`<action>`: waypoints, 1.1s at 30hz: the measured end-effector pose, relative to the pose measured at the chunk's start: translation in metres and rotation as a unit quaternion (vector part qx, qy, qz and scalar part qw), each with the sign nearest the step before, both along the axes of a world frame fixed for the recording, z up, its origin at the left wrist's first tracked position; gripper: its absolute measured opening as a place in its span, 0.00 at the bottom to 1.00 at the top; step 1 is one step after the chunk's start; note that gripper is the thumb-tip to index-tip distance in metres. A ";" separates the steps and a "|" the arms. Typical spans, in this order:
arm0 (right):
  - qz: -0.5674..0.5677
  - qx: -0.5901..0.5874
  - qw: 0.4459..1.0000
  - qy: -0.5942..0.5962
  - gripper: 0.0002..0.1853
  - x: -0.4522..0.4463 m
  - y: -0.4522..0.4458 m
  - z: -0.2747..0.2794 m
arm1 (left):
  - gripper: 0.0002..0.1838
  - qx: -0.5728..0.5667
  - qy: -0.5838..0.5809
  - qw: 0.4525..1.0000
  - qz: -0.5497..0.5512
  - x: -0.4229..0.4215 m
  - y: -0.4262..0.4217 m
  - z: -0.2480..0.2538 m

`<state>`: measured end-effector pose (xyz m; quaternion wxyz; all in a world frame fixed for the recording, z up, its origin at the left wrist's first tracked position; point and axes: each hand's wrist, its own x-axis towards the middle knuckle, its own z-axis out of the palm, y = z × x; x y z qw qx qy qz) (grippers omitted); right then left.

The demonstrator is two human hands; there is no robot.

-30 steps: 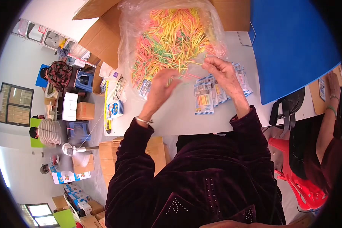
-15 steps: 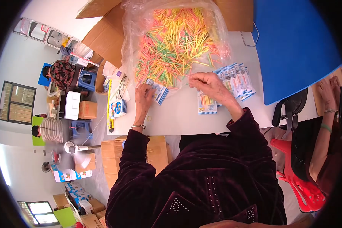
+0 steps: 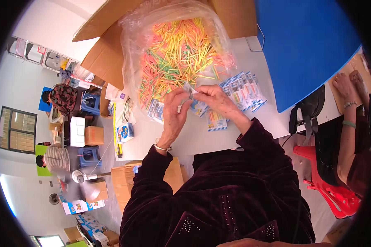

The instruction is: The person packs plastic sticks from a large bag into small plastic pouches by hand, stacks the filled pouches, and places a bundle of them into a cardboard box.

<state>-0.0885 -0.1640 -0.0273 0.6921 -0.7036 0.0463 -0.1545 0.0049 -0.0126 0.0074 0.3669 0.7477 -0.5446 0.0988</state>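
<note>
My left hand (image 3: 176,105) and my right hand (image 3: 213,96) meet over the near edge of the stick pile, fingers closed on a small clear plastic packet (image 3: 199,109) with blue print. The fingers cover part of it, and its contents are hard to make out. Beside my left hand lie other blue-and-white packets (image 3: 154,110). Below my right hand rests a packet with yellow and orange sticks (image 3: 216,120). An overlapping row of filled packets (image 3: 244,92) lies to the right. Thin pink, yellow and green sticks (image 3: 181,53) lie heaped in front of me.
A plastic liner (image 3: 130,45) and open cardboard flaps (image 3: 105,53) surround the sticks. On the left of the white table (image 3: 173,144) are a blue-and-white pack (image 3: 125,132) and a yellow cutter (image 3: 118,150). A blue board (image 3: 305,49) stands right; another person's hands (image 3: 350,88) are beyond.
My left hand has moved right and come together with my right hand at a packet. Before, the hands were apart, the left one at a packet. The whole view has shifted slightly.
</note>
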 end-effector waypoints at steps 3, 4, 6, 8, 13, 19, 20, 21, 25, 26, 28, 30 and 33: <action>0.016 0.069 0.997 0.003 0.10 -0.003 -0.007 0.001 | 0.17 -0.001 0.075 0.997 -0.003 0.016 -0.001 0.017; 0.036 0.093 0.995 0.011 0.10 -0.004 -0.007 0.002 | 0.17 -0.001 0.074 0.997 0.000 0.023 -0.001 0.019; 0.051 0.089 0.995 -0.004 0.10 -0.001 -0.006 0.002 | 0.16 0.021 0.270 0.962 -0.046 0.039 -0.004 0.019; 0.058 0.083 0.995 -0.019 0.10 -0.001 -0.004 0.005 | 0.14 0.049 0.311 0.946 -0.074 0.046 -0.003 0.018; -0.033 0.011 0.998 -0.052 0.07 -0.004 -0.002 0.004 | 0.05 0.020 0.250 0.967 -0.034 0.025 -0.015 0.026; -0.075 -0.030 0.994 -0.069 0.08 -0.004 -0.002 0.000 | 0.05 0.067 0.248 0.965 -0.055 0.026 -0.018 0.023; -0.076 -0.030 0.994 -0.070 0.08 -0.004 -0.003 -0.001 | 0.05 0.067 0.248 0.965 -0.056 0.026 -0.019 0.023; -0.072 -0.041 0.995 -0.059 0.08 -0.003 -0.004 -0.003 | 0.05 0.069 0.241 0.967 -0.054 0.027 -0.021 0.023; -0.075 -0.062 0.995 -0.036 0.08 -0.002 -0.007 -0.006 | 0.05 0.089 0.182 0.977 -0.059 0.032 -0.027 0.022; -0.076 -0.063 0.994 -0.037 0.08 -0.002 -0.008 -0.007 | 0.05 0.089 0.181 0.978 -0.060 0.036 -0.028 0.024; -0.083 -0.026 0.995 -0.041 0.09 -0.002 -0.010 -0.009 | 0.07 0.141 0.143 0.972 -0.123 0.049 -0.034 0.030; -0.099 -0.043 0.993 -0.051 0.10 -0.003 -0.011 -0.009 | 0.09 0.106 0.149 0.976 -0.119 0.070 -0.048 0.032; -0.112 -0.064 0.990 -0.049 0.11 -0.004 -0.010 -0.008 | 0.13 0.049 -0.010 0.995 -0.083 0.134 -0.076 0.024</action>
